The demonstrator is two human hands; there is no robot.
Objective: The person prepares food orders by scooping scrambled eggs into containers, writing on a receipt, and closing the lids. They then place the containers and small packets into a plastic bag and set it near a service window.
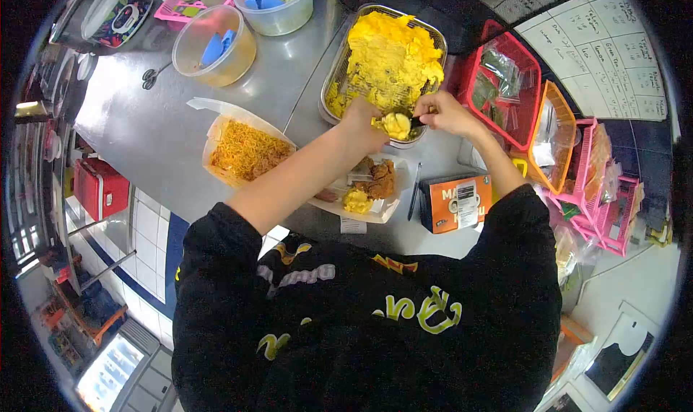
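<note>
My right hand (444, 115) is closed on the dark handle of a spoon (416, 122) that carries a heap of yellow scrambled egg (396, 126). My left hand (359, 125) is bent in close beside the heap, its fingers closed and partly hidden; what they hold I cannot make out. Both hands are over the near edge of a metal mesh tray (326, 87), which bears a large mass of the same egg (390, 51). Below my left forearm sits a paper food box (390, 211) with fried brown pieces (381, 180) and a portion of egg (357, 201).
Left of my forearm, another paper box holds noodles (245, 152). Plastic tubs (189, 55) with blue scoops and scissors (150, 79) stand farther back. An orange carton (437, 195) and a pen (415, 192) lie near me. Red (491, 33) and orange (552, 91) baskets line the right.
</note>
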